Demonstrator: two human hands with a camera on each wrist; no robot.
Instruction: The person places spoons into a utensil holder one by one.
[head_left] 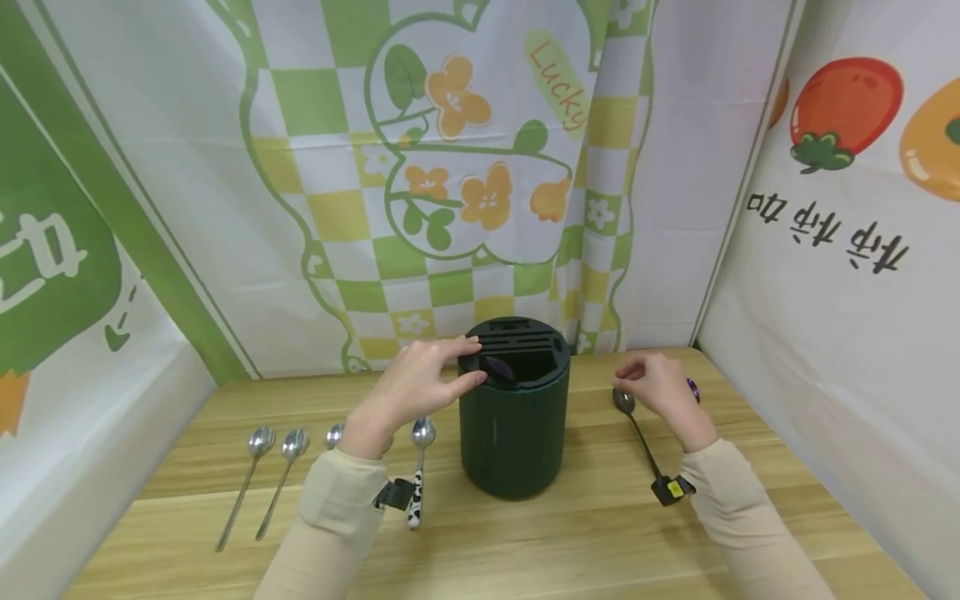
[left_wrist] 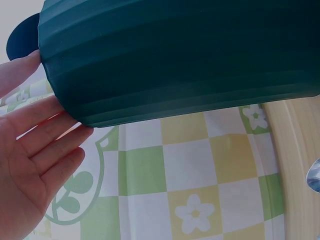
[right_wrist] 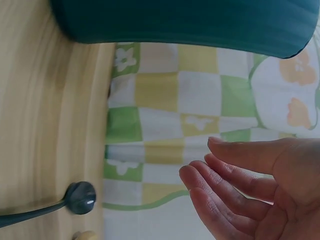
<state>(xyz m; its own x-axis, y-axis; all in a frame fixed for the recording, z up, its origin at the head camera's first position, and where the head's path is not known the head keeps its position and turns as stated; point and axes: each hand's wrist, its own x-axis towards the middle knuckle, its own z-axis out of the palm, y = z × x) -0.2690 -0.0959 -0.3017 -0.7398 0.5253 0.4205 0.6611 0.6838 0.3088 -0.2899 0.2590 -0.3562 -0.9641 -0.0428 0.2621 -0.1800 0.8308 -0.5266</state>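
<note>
A dark green ribbed utensil holder point(head_left: 513, 442) stands upright on the table, with a black slotted top. The bowl of a dark purplish spoon point(head_left: 500, 368) shows in its large opening; in the left wrist view a dark rounded spoon bowl point(left_wrist: 22, 44) sticks out past the rim. My left hand point(head_left: 422, 377) touches the holder's rim at its left side, fingers mostly straight. To the right lies a black spoon point(head_left: 639, 429), its bowl pointing away from me. Just above that bowl hovers my right hand point(head_left: 660, 385), fingers loosely bent and holding nothing in the right wrist view.
Silver spoons point(head_left: 259, 443) point(head_left: 294, 447) lie at the left, others partly hidden by my left arm. One spoon point(head_left: 423, 433) has a black-and-white spotted handle. A shiny purple object point(head_left: 693, 389) peeks out behind my right wrist. Printed curtains point(head_left: 315, 267) enclose the wooden table point(head_left: 525, 558).
</note>
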